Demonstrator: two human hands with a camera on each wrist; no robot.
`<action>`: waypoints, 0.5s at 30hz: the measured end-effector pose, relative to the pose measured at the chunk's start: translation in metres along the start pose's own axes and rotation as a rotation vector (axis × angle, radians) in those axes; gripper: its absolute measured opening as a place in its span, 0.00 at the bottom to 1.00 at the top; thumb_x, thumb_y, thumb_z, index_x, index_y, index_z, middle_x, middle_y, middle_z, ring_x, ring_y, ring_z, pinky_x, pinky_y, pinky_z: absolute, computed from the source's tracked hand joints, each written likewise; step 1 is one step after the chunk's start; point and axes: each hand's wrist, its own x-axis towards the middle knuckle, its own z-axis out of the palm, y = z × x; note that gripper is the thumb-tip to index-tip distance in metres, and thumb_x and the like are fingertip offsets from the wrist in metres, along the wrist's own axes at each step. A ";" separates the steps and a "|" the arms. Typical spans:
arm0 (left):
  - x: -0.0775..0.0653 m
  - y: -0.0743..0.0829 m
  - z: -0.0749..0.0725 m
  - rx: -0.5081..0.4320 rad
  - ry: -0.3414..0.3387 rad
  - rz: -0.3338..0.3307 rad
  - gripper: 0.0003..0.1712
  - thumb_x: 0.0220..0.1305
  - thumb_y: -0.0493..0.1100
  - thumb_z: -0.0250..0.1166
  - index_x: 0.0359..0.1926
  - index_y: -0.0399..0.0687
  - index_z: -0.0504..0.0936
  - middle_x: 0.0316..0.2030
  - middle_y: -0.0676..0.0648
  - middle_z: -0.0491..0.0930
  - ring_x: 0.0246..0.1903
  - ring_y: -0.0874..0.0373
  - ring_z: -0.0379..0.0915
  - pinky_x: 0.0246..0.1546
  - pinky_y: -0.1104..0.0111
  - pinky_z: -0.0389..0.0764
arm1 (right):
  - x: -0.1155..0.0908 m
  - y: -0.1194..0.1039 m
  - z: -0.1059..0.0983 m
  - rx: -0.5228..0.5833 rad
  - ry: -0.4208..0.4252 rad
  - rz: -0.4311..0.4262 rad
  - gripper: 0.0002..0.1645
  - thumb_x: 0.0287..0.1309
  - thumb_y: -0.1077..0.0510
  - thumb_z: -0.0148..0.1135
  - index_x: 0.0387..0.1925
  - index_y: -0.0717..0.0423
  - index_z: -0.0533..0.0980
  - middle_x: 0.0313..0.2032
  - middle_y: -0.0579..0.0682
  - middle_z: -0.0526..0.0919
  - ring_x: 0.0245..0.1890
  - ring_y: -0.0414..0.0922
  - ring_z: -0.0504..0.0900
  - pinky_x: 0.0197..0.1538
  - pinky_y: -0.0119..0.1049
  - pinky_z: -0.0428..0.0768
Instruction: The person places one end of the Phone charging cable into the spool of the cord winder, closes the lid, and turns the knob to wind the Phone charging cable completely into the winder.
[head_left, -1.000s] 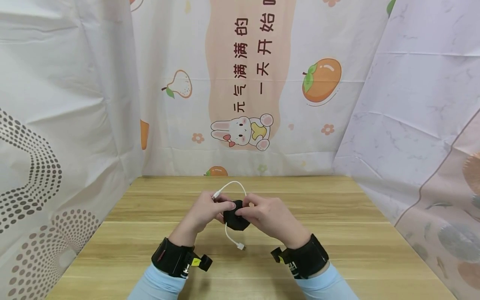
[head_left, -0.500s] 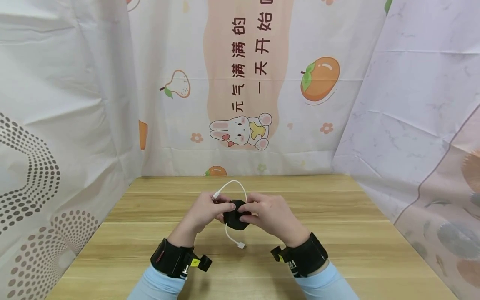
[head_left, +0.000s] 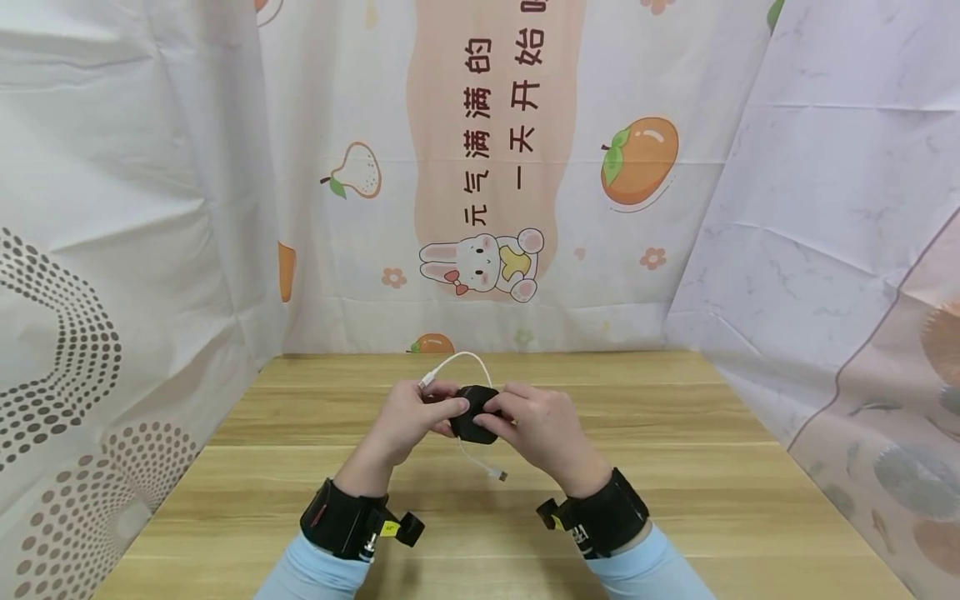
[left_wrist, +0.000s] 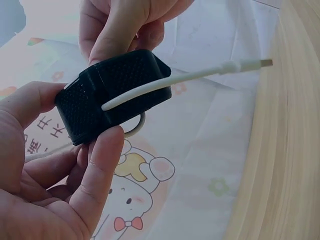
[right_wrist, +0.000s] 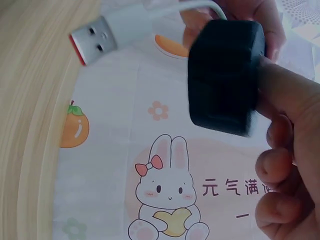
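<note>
A small black faceted case (head_left: 471,429) is held between both hands above the table, with a white USB cable (head_left: 472,354) coming out of it. My left hand (head_left: 408,419) pinches the case's left side between thumb and fingers, as the left wrist view shows on the black case (left_wrist: 120,85). My right hand (head_left: 543,423) grips the right side with thumb and forefinger. One cable end arcs over to the left fingers, its tip partly hidden there. The other end hangs free below, its USB plug (right_wrist: 112,32) large in the right wrist view.
A wooden table (head_left: 637,467) lies beneath the hands. Printed white curtains (head_left: 360,275) hang behind it and along both sides. Black straps with small cameras (head_left: 341,521) sit on both wrists.
Both hands have lifted the case slightly and tilted it. The hanging plug has swung up and to the right. My right fingers have shifted their hold on the case.
</note>
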 end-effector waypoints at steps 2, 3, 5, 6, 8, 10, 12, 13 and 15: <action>-0.001 0.000 0.000 0.005 0.007 0.016 0.18 0.61 0.36 0.71 0.48 0.26 0.84 0.41 0.37 0.86 0.36 0.51 0.85 0.32 0.59 0.87 | 0.000 -0.001 0.000 0.008 0.003 0.025 0.13 0.52 0.52 0.80 0.24 0.51 0.81 0.23 0.41 0.76 0.17 0.34 0.74 0.20 0.27 0.73; -0.001 0.000 0.001 0.009 0.009 0.026 0.18 0.61 0.36 0.71 0.48 0.26 0.84 0.41 0.37 0.86 0.37 0.50 0.85 0.32 0.58 0.87 | -0.001 -0.001 0.001 0.015 0.004 0.037 0.14 0.53 0.53 0.79 0.23 0.50 0.80 0.23 0.41 0.75 0.17 0.33 0.72 0.20 0.27 0.72; -0.001 0.000 0.001 0.019 0.011 0.041 0.17 0.61 0.36 0.72 0.48 0.27 0.85 0.41 0.37 0.85 0.37 0.49 0.85 0.32 0.57 0.87 | -0.001 -0.002 0.002 0.023 0.006 0.062 0.15 0.53 0.54 0.79 0.21 0.49 0.78 0.22 0.40 0.72 0.17 0.33 0.69 0.20 0.26 0.70; -0.001 -0.001 0.002 0.023 0.011 0.050 0.16 0.61 0.36 0.72 0.47 0.28 0.85 0.40 0.37 0.85 0.38 0.49 0.85 0.32 0.57 0.87 | -0.002 -0.002 0.002 0.026 0.007 0.073 0.16 0.54 0.54 0.78 0.21 0.48 0.77 0.21 0.40 0.71 0.17 0.33 0.68 0.19 0.26 0.68; -0.001 -0.002 0.003 0.030 0.013 0.065 0.16 0.62 0.36 0.72 0.47 0.28 0.85 0.39 0.37 0.85 0.37 0.49 0.84 0.32 0.58 0.87 | -0.003 -0.002 0.003 0.028 0.006 0.095 0.17 0.54 0.55 0.78 0.20 0.47 0.76 0.21 0.39 0.69 0.16 0.33 0.66 0.19 0.25 0.66; -0.001 -0.002 0.005 0.035 0.017 0.075 0.15 0.61 0.37 0.73 0.45 0.29 0.86 0.38 0.38 0.85 0.37 0.49 0.84 0.31 0.58 0.87 | -0.003 -0.003 0.003 0.032 0.004 0.119 0.18 0.54 0.56 0.78 0.19 0.47 0.75 0.20 0.39 0.67 0.16 0.32 0.64 0.18 0.25 0.64; -0.001 -0.002 0.006 0.041 0.023 0.086 0.14 0.61 0.36 0.73 0.45 0.29 0.86 0.38 0.38 0.85 0.36 0.49 0.84 0.30 0.59 0.87 | -0.003 -0.004 0.003 0.043 -0.002 0.145 0.19 0.54 0.57 0.77 0.18 0.47 0.74 0.20 0.38 0.66 0.16 0.32 0.63 0.18 0.25 0.63; -0.001 -0.002 0.007 0.044 0.027 0.091 0.14 0.61 0.36 0.73 0.44 0.29 0.86 0.37 0.38 0.85 0.36 0.49 0.84 0.30 0.60 0.87 | -0.003 -0.004 0.003 0.053 -0.006 0.159 0.19 0.55 0.57 0.76 0.18 0.47 0.73 0.19 0.38 0.65 0.16 0.32 0.63 0.19 0.25 0.63; -0.001 -0.001 0.008 0.050 0.035 0.096 0.13 0.61 0.36 0.74 0.43 0.30 0.86 0.37 0.38 0.85 0.35 0.49 0.84 0.29 0.60 0.87 | -0.003 -0.005 0.003 0.078 -0.012 0.191 0.20 0.55 0.58 0.76 0.17 0.47 0.73 0.19 0.38 0.64 0.16 0.32 0.62 0.19 0.25 0.62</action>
